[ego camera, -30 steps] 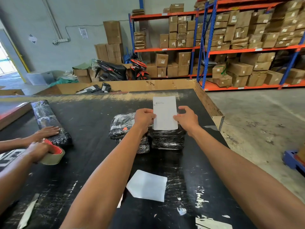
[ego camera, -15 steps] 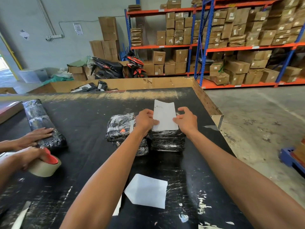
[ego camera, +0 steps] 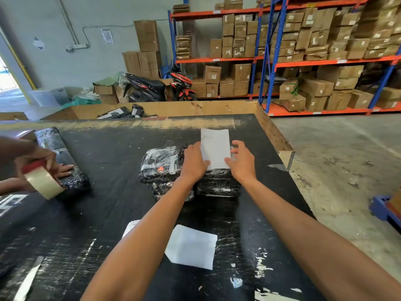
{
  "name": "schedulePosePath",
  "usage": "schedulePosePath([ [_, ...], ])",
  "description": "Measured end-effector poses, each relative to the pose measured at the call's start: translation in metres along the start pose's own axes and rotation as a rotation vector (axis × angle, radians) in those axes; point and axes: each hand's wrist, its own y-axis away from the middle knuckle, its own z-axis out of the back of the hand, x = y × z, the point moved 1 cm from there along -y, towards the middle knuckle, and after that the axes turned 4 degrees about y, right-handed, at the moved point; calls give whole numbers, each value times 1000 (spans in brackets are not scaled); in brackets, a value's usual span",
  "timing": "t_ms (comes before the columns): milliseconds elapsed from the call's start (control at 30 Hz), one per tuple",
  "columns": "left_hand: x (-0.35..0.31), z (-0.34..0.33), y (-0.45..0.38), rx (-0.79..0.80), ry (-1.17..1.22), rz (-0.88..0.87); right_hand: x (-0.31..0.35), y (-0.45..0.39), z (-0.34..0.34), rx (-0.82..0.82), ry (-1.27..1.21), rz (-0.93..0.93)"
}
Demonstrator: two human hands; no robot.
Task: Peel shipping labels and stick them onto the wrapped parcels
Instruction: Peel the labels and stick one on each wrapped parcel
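Lowered label pinched by both hands' grip over parcels; tape roll nearby.

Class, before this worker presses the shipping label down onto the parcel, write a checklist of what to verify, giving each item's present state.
1. Both hands on the label: left hand and right hand pinch the shipping label at its lower corners: ok.
2. Label lies flat on the parcel: its top stands off the right-hand parcel stack: not ok.
3. Backing peeled off: cannot tell.
4. Printed side up: faint print shows: ok.
5. Label square to the parcel: cannot tell.
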Motion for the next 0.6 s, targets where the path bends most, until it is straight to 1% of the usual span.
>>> schedulePosePath([
  [100, -1, 1, 2, -17, -81, 35, -4, 3, 0, -44, 111, 26],
  [133, 0, 5, 2, -29, -130, -1, -5, 4, 2, -55, 175, 81],
  [167, 0, 8, 1, -33, -190, -73, -5, 3, 3, -57, 239, 158],
  [233, 2, 11, -1, 5, -286, -202, -6, -2, 4, 18, 310, 262],
  [267, 2, 11, -3, 43, -314, -215, -6, -6, 2, 76, 325, 274],
  [333, 1, 9, -7, 138, -370, -186, -7, -13, 1, 169, 348, 248],
  [433, 1, 9, -19, 251, -476, -172, -5, -26, 0, 248, 440, 226],
  [500, 4, 10, -30, 292, -511, -156, -3, -33, -1, 323, 478, 194],
  [600, 5, 12, -47, 333, -523, -109, -2, -46, -5, 385, 500, 124],
])
